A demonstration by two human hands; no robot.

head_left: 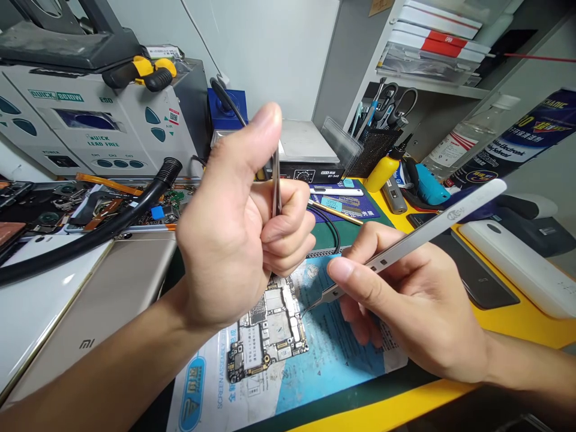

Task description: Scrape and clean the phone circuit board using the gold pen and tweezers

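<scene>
My right hand (pixel 405 300) is closed in a pen-like grip around silver tweezers (pixel 405 246). Their fine tip reaches the right edge of a phone logic board (pixel 276 327), or hovers just over it; which one I cannot tell. My left hand (pixel 238 228) is raised above the board with the thumb up and the fingers curled round a thin metal tool (pixel 276 186). Only a narrow strip of that tool shows, so its kind is unclear. Part of the board's upper side is hidden behind the left hand. Beneath the board lies a blue and white printed sheet (pixel 342 354).
A soldering rework station (pixel 103 120) with a black hose (pixel 90 252) stands at the left. Below it are phone bodies (pixel 99 318) and loose parts. Behind are a small heating-plate device (pixel 310 150), a pen cup (pixel 373 150), a yellow bottle (pixel 382 171) and a white power bank (pixel 517 270).
</scene>
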